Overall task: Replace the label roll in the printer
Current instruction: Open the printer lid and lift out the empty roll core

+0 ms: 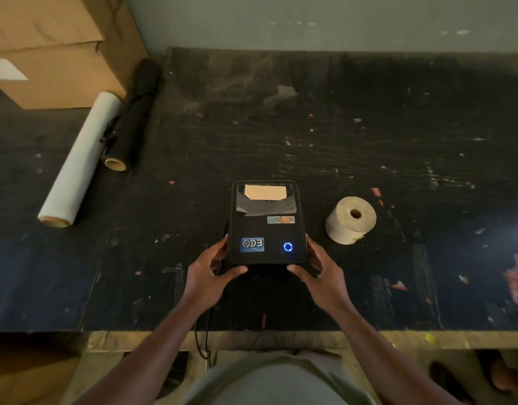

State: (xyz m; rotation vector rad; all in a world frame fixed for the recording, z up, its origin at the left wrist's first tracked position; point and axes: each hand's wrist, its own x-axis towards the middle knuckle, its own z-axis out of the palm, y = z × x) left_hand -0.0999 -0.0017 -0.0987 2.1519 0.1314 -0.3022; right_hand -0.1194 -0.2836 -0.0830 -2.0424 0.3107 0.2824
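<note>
The glossy black rectangular label printer (267, 222) sits on the scuffed black desk (368, 127), gripped at its near corners by the left hand (206, 277) and right hand (320, 274), fingers curled against its sides, thumbs on its front edge. The beige paper label roll (350, 220) stands just beyond the right fingers, untouched. The lid looks closed, so opening it probably goes best with both side catches pressed evenly while the body stays flat.
</note>
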